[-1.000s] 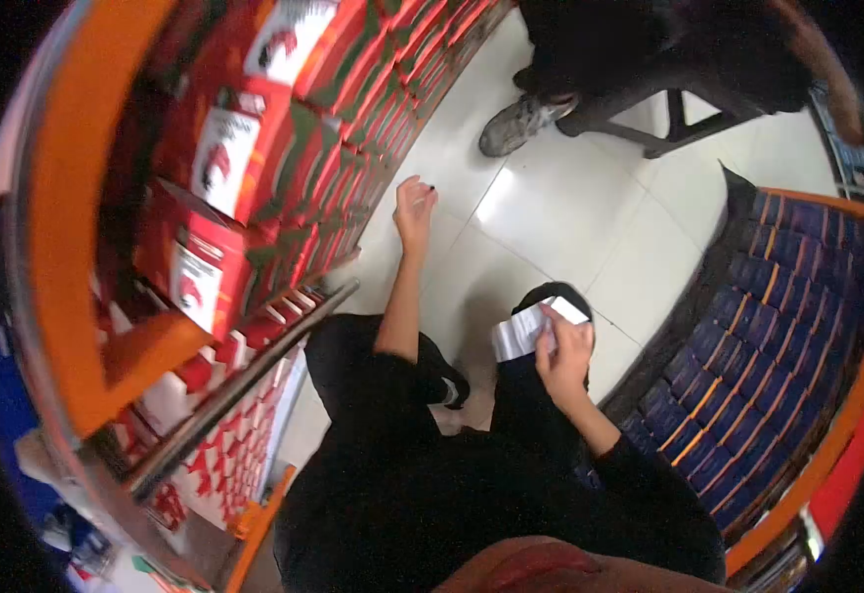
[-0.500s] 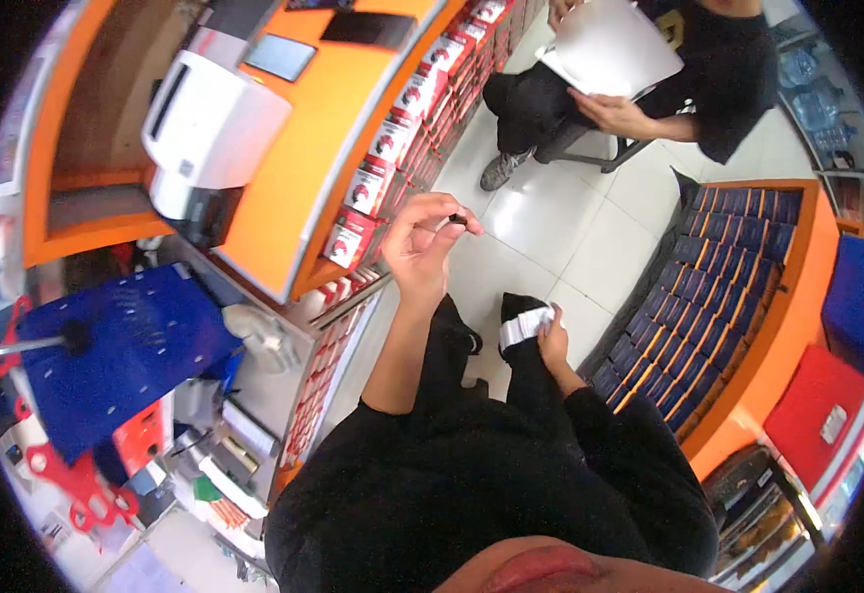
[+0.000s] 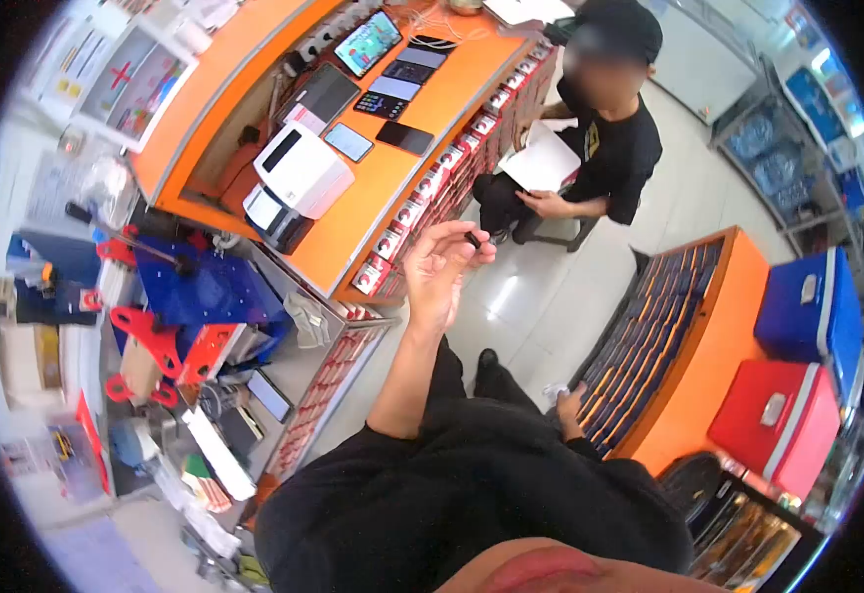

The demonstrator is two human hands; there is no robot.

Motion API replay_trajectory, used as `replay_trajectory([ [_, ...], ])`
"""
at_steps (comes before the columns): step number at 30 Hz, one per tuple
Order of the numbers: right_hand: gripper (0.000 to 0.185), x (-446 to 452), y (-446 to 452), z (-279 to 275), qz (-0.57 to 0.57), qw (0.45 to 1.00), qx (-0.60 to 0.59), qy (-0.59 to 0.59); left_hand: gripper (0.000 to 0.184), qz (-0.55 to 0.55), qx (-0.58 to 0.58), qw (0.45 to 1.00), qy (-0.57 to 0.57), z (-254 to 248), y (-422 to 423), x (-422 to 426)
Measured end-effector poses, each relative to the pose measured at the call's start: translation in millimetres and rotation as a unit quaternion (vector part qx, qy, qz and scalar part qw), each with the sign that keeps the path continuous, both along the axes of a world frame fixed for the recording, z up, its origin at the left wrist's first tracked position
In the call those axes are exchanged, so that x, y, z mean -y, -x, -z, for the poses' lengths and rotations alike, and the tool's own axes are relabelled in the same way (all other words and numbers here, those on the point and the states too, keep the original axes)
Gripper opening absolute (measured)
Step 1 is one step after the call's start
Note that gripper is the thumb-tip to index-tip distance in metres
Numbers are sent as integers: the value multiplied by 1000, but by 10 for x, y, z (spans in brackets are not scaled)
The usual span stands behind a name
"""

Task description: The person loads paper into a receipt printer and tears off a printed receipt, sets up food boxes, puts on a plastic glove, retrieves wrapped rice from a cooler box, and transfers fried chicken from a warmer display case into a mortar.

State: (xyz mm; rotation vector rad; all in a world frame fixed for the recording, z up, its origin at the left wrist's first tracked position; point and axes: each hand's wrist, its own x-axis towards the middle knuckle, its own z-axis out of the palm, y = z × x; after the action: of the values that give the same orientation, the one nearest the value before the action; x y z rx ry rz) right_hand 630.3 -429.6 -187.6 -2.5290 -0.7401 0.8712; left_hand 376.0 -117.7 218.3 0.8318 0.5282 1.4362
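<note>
Raised in front of me, my left hand (image 3: pixel 436 277) pinches a small black piece (image 3: pixel 473 240) between thumb and fingertips. Its exact kind is too small to make out. Low at my side, my right hand (image 3: pixel 570 407) is closed around something white (image 3: pixel 555 390), mostly hidden by the fingers. That hand is beside the rack of dark blue boxes (image 3: pixel 640 341); whether it touches them I cannot tell.
A seated person (image 3: pixel 615 128) holds a white sheet or panel (image 3: pixel 543 160) ahead. On the left, an orange counter (image 3: pixel 348 237) bears a white printer (image 3: pixel 303 173) and several phones. Blue (image 3: pixel 793 301) and red (image 3: pixel 763 420) cool boxes stand right.
My view has lifted and swung, showing more of the counter and the seated person. The black piece stays pinched in my left hand. My right hand, with the white thing, now appears lower, beside the rack.
</note>
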Motion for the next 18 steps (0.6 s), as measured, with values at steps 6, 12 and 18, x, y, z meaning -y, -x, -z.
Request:
replay_trajectory([
  [6, 54, -207, -433, 353, 13, 991, -132, 29, 23, -83, -165, 970, 161, 1148, 425, -447],
  [12, 52, -921, -464, 71, 38, 959, -273, -64, 18, -269, -242, 885, 293, 3261, 1445, -1776],
  [18, 54, -1136, -408, 169, 139, 937, -305, -92, 17, -344, -250, 828, 366, 3555, 1681, -2942],
])
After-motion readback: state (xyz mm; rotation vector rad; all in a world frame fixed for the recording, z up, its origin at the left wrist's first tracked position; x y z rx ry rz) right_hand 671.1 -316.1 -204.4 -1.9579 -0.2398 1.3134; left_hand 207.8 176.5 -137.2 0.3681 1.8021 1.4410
